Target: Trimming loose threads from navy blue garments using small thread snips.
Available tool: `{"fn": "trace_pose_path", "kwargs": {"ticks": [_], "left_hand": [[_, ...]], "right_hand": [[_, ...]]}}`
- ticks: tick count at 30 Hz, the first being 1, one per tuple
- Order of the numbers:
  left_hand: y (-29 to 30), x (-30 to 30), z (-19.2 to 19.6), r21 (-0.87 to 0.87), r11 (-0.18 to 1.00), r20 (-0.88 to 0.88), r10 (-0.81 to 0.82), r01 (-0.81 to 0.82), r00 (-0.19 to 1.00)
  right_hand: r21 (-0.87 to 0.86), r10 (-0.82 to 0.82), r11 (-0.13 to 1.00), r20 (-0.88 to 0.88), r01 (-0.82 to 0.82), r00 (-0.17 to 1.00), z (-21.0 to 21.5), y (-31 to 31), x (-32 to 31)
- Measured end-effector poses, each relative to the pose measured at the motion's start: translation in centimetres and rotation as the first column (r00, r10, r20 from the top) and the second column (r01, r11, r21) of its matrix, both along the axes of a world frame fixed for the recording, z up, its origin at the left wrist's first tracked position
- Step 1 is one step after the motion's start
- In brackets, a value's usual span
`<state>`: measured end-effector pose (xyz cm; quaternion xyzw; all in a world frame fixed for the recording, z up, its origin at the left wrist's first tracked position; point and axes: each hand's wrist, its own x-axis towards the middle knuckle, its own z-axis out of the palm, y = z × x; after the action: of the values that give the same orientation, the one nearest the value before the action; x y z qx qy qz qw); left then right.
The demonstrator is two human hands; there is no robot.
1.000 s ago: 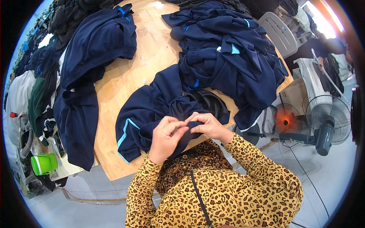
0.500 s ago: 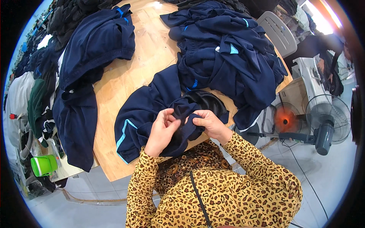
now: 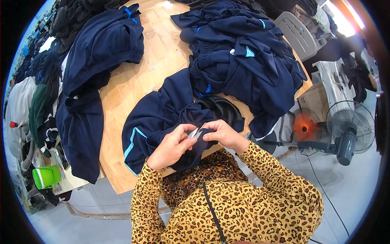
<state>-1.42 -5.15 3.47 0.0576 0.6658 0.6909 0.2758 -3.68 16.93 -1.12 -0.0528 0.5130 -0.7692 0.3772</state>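
In front of me lies a navy garment (image 3: 162, 103) with a light-blue trim line, spread at the near edge of the table, a shiny black part of it showing at its right. My left hand (image 3: 172, 146) is closed around small metal thread snips (image 3: 195, 133), whose pointed blades stick out toward the right hand. Fingers pinched, my right hand (image 3: 222, 135) grips a fold of the navy cloth just beside the blade tips. Whether the blades touch the cloth or a thread is too small to tell.
A pile of navy garments (image 3: 243, 61) covers the right of the wooden table (image 3: 122, 93); more navy garments (image 3: 103, 49) hang over its left edge. At right stand a fan (image 3: 349, 130) and a grey chair (image 3: 295, 34). A green bucket (image 3: 46, 177) is at lower left.
The snips now show in my left hand, which has moved slightly down with its fingers closed. The right hand has shifted slightly, still pinching the cloth.
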Motion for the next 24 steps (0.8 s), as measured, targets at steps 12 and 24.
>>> {"fn": "trace_pose_path", "kwargs": {"ticks": [12, 24], "left_hand": [[0.2, 0.3, 0.1, -0.287, 0.954, -0.386, -0.035, -0.084, 0.922], [0.0, 0.0, -0.1, -0.273, 0.962, -0.305, -0.082, -0.004, 0.949]], "right_hand": [[0.065, -0.067, 0.996, -0.002, 0.067, 0.998, 0.9, -1.2, 0.1], [0.148, -0.007, 0.989, -0.024, 0.010, 1.000, 1.3, -1.4, 0.0]]}}
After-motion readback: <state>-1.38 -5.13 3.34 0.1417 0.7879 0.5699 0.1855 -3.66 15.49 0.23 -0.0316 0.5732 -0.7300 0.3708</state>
